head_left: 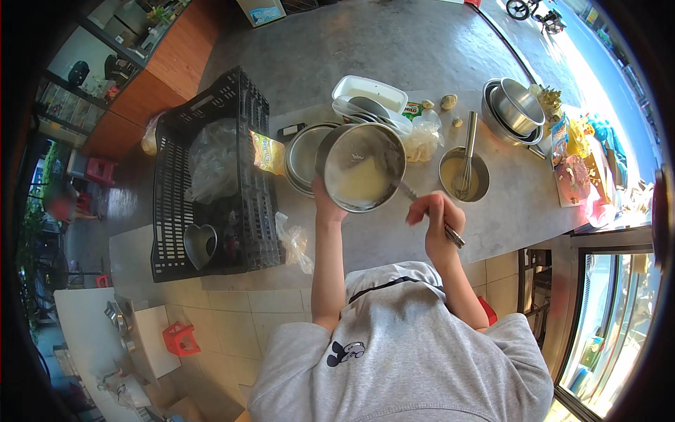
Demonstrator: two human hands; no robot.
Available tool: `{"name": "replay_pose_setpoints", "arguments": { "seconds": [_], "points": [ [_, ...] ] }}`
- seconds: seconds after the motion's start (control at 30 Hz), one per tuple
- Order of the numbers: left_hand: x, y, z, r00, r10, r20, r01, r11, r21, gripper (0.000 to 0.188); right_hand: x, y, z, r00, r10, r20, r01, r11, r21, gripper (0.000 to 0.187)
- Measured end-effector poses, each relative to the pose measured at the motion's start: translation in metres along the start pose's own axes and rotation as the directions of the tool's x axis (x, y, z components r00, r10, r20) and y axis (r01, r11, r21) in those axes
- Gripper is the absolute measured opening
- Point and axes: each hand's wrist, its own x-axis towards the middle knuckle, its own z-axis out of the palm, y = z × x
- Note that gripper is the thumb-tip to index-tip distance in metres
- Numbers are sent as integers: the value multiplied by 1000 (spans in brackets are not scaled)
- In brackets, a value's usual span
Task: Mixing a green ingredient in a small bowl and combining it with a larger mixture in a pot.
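Observation:
My left hand (328, 203) grips a round steel bowl (399, 149) from its near left side, its fingers mostly hidden behind the bowl. The bowl is tilted toward me and holds a pale yellow, creamy mix (365, 179), with smears up its wall. My right hand (441, 224) is closed around the handle of a long metal utensil (410, 191). That utensil reaches over the bowl's right rim; its head is too blurred to make out. To the right stands a smaller steel bowl (484, 193) of yellowish liquid with a whisk (470, 141) leaning in it.
On the left, a black plastic crate (256, 232) holds clear bags and a heart-shaped tin (201, 246). Beside it lie a yellow packet (267, 152) and a round metal pan (301, 158). White plastic tubs (373, 89) stand behind; nested steel bowls (517, 105) and colourful bags (580, 176) are at right.

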Motion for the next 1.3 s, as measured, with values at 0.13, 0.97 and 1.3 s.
{"name": "replay_pose_setpoints", "arguments": {
  "seconds": [0.13,0.97,1.3],
  "points": [
    [-1,2,6,1000,23,6,-23,998,66,32,1,-8,0,986,136,100,-163,922,352,41],
    [-5,-3,-7,980,-184,-76,177,980,-93,50,8,-3,-22,991,130,29,-133,978,163,47],
    [-3,1,2,997,-62,-39,65,994,83,48,8,-2,-13,967,155,203,-193,964,184,44]
  ]
}}
